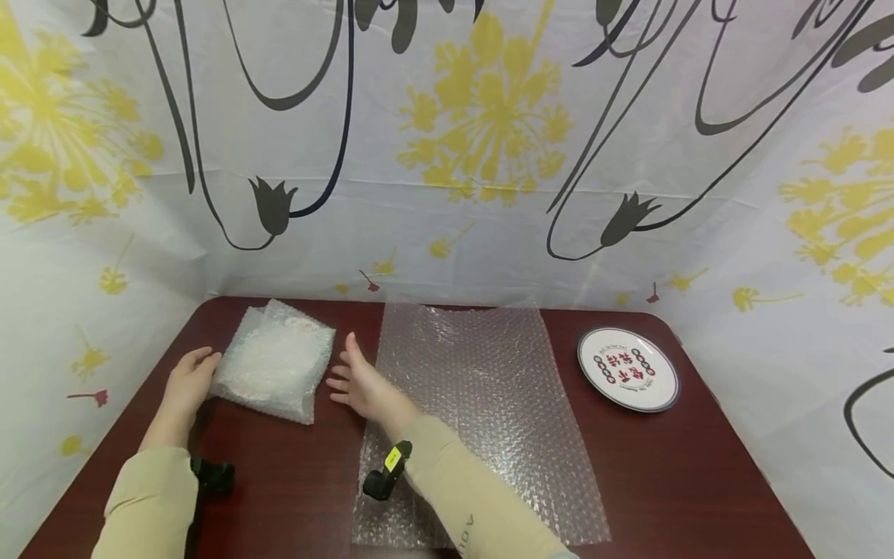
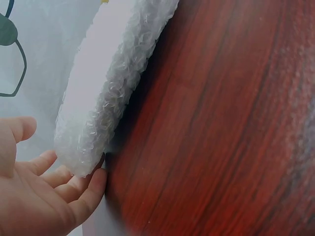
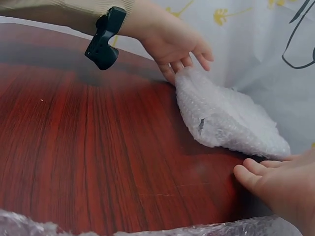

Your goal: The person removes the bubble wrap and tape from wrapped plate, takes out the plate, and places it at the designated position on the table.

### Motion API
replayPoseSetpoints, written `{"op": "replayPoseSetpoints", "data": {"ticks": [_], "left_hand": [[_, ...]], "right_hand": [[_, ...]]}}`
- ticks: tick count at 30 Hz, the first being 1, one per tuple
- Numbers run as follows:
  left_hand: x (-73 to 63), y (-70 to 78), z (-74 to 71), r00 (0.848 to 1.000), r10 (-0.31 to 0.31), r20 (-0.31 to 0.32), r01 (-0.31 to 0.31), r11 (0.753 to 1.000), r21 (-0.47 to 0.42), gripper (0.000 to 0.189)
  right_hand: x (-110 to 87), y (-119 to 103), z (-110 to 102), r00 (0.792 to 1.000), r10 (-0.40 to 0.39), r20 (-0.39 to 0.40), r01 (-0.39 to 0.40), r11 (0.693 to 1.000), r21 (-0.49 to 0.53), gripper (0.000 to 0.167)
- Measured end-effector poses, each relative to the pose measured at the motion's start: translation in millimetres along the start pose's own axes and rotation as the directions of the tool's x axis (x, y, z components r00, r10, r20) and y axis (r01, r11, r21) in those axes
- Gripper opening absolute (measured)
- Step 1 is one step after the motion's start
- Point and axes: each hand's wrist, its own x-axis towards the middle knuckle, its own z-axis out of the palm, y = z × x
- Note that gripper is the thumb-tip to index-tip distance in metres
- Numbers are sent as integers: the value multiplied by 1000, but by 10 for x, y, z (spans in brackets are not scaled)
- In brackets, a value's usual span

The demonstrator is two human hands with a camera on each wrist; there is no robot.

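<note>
A flat bubble-wrapped bundle (image 1: 275,359) lies at the table's back left. At its left corner is my left hand (image 1: 190,380); in the left wrist view the fingertips (image 2: 98,183) reach under the wrapped edge while the thumb stands apart. My right hand (image 1: 359,382) is just right of the bundle, fingers spread and loosely extended, holding nothing. In the right wrist view the bundle (image 3: 229,118) sits between both hands, with the right fingertips (image 3: 244,173) close to its near end. Whatever is inside the wrap is hidden.
A sheet of bubble wrap (image 1: 489,388) is spread over the middle of the dark red table (image 1: 279,481), under my right forearm. At the right lies a white plate (image 1: 628,369) with a blue rim and red characters. Patterned white cloth (image 1: 447,233) hangs behind.
</note>
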Motion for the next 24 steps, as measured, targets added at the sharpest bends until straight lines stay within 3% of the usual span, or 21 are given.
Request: {"op": "replayPoseSetpoints", "data": {"ticks": [12,24], "left_hand": [[-8,1,-5,1000,-6,26,7,999,-40,70],[-50,-34,-36,999,-19,49,23,998,-67,69]], "right_hand": [[31,15,-9,999,-12,36,11,1000,16,111],[59,17,-5,1000,19,25,-21,998,56,108]]}}
